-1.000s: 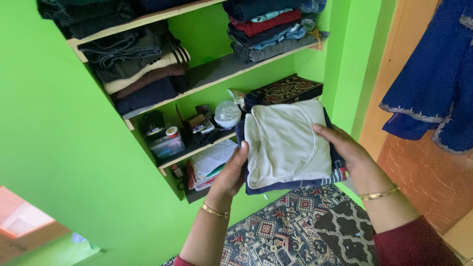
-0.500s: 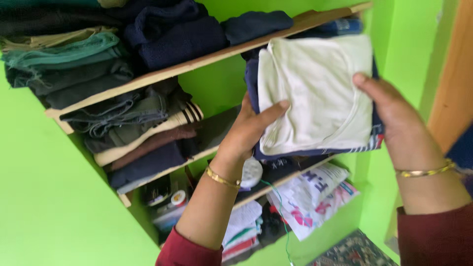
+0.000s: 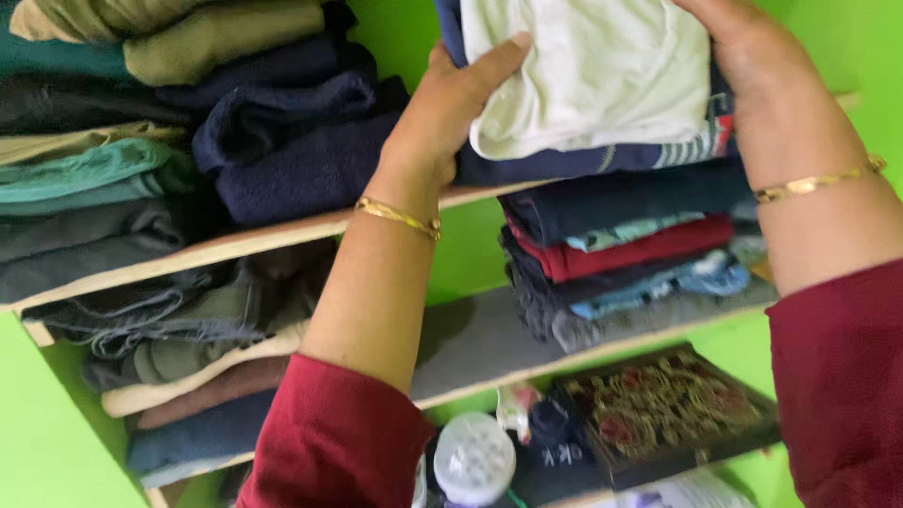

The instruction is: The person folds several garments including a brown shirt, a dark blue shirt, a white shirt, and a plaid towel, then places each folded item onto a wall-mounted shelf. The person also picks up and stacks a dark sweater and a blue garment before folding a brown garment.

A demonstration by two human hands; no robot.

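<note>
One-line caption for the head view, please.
Both hands, left hand and right hand, grip folded clothes at a wooden shelf.

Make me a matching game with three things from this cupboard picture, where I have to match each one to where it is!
Things:
1. folded white cloth
2. round white container
3. red folded garment

Places:
A. in the stack on the middle shelf, under the lifted bundle
B. on top of the bundle held between the left hand and right hand
C. on the lowest shelf, beside the dark patterned box

Pairs: 1-B, 2-C, 3-A
</note>
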